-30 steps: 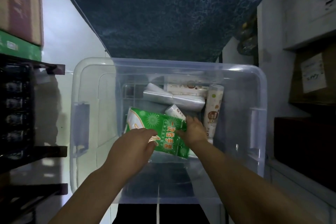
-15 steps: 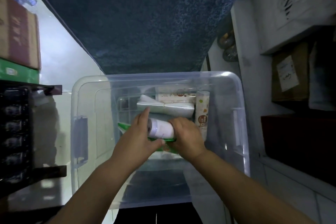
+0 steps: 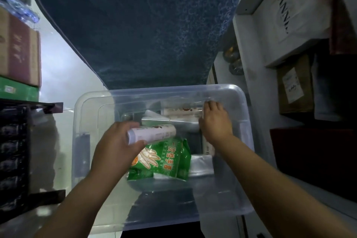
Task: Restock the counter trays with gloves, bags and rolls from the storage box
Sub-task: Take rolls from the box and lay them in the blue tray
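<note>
1. Holding a white printed roll (image 3: 151, 133), the left hand (image 3: 117, 147) has its fingers curled over the roll's top and the thumb under its near end, a closed grasp inside the clear storage box (image 3: 92, 114).
2. Directly below the left thumb, a green glove packet (image 3: 164, 160) hangs against the palm side of the same hand; whether the fingers pinch it or it merely rests there cannot be told.
3. The right hand (image 3: 215, 121) reaches to the far right corner of the box, fingers bent downward over a second roll (image 3: 207, 147) that stands along the right wall; only the roll's lower part shows beneath the wrist, and whether the grip is closed on it cannot be told.
4. Between the two sets of fingertips lies a folded silver-grey bag pack (image 3: 170, 120), with a pale printed carton (image 3: 181, 111) just beyond it toward the far wall.
5. Near the right wrist, a grey plastic-wrapped bundle (image 3: 201, 164) rests on the box floor, touching the glove packet's right edge.
6. Outside the box, beyond the left knuckles, stacked cardboard cartons (image 3: 20, 52) sit on a dark rack (image 3: 13, 150).
</note>
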